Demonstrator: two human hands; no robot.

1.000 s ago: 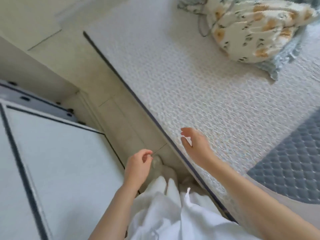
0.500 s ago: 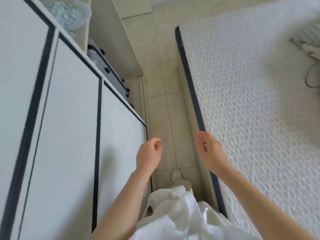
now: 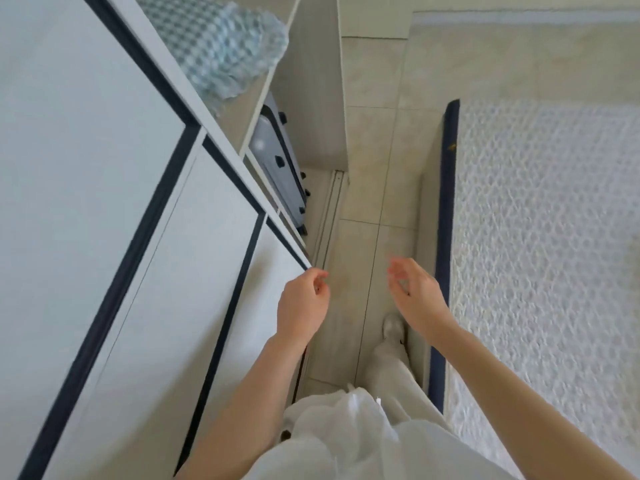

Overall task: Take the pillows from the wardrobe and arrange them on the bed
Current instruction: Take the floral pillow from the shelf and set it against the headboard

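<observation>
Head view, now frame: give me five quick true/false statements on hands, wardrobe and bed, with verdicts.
1. Both hands hold nothing. True: the left hand and right hand hang loosely curled over the floor.
2. A blue-checked pillow lies on an open wardrobe shelf. True.
3. The right hand grips the pillow. False: it is far from the pillow, beside the bed.
4. A suitcase stands below that shelf. True.
5. The pillow already lies on the bed. False: it is in the wardrobe, and the visible mattress carries none.
</observation>
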